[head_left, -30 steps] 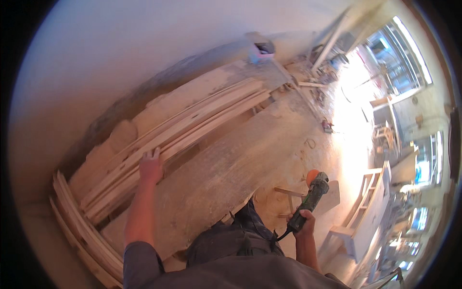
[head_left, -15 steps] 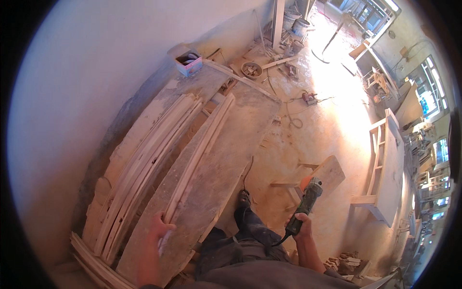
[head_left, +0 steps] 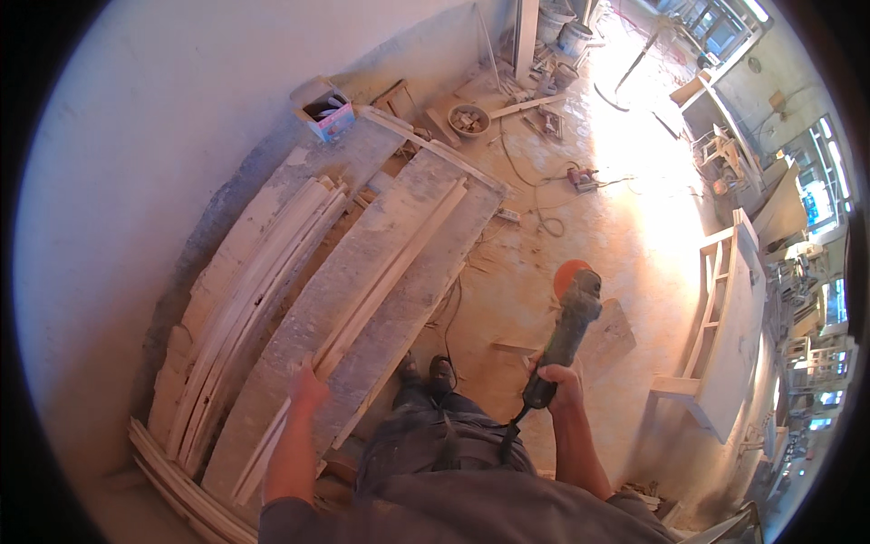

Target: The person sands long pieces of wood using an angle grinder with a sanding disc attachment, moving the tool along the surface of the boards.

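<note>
A long, narrow wooden strip lies lengthwise on the dusty grey bench board. My left hand is closed on the strip toward its near end. In my right hand is an angle grinder, dark-bodied with an orange disc at its far end. The grinder is held up off to the right of the bench, its disc apart from the wood. From its near end a black cord runs down toward my body.
Several long wooden pieces are stacked on the bench's left side by the wall. A small open box stands at its far end. Beyond are a bowl of wood scraps and a red tool with a cord. A low stool and wooden furniture stand right.
The strip's far end has shifted right across the bench with my left hand on it. My right hand has raised the grinder higher in view. Both my feet now show beside the bench.
</note>
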`<state>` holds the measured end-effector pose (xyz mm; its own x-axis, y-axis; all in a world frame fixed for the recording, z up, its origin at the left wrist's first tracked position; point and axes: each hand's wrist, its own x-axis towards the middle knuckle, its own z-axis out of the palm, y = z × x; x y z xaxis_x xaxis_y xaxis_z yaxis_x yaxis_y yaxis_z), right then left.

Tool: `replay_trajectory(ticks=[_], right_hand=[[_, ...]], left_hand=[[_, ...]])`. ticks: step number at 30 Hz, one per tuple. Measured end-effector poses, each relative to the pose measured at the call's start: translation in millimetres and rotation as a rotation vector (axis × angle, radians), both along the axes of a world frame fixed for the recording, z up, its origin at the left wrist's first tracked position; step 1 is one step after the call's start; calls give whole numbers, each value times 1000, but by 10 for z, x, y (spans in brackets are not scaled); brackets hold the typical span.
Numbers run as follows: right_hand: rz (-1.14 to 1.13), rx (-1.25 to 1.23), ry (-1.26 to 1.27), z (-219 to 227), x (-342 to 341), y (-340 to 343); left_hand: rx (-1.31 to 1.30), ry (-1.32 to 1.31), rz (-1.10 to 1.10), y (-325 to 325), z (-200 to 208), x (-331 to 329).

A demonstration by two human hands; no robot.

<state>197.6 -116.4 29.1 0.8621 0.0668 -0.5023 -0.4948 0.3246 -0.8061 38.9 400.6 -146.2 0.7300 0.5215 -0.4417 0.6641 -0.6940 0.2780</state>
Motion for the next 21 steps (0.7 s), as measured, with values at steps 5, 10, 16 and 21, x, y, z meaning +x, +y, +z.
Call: replay_trajectory(ticks=[5, 10, 16, 21], right_hand=[[28, 73, -87, 64, 287, 117], [11, 78, 58, 60, 923, 148], [11, -17, 39, 100, 1474, 420], [165, -120, 52, 46, 1946, 429]], left_hand=[[16, 80, -19, 1, 199, 243], [31, 68, -23, -102, 319, 532], [-15, -189, -96, -468, 235, 1241], [-34, -208, -136, -902, 252, 2279]])
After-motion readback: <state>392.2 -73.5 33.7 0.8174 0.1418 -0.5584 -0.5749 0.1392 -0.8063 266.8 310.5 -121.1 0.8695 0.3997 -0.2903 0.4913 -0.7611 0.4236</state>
